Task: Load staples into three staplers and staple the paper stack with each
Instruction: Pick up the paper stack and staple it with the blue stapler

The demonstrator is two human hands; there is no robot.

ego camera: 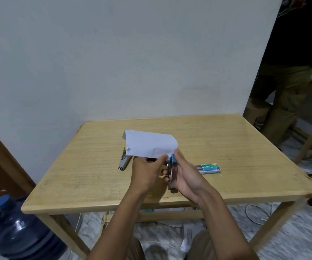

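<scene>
Both hands are up over the middle of the counter (226,143). The left hand (147,171) pinches the near edge of the paper (149,145), thumb on top and fingers curled under, so the sheets are lifted and fan out away from the person. The right hand (187,173) is wrapped round a stapler (171,171), which is seen edge-on. Its blue-capped end points up at the paper's near right corner, with the thumb right by that cap. Can't tell whether the paper is actually inside the stapler's mouth, because the fingers cover that spot.

A second stapler (124,159), silver with a bit of yellow at the far end, lies flat on the counter to the left of the hands. The paper's left corner overlaps its far end in this view. A green staple box (210,168) marked No.10 sits on the counter just right of the right hand, with its tray slid partly out on the left side.

Off the counter, a blue water jug (16,231) stands on the floor at the near left. Another person (290,72) in dark top and khaki trousers stands in the doorway on the right.
</scene>
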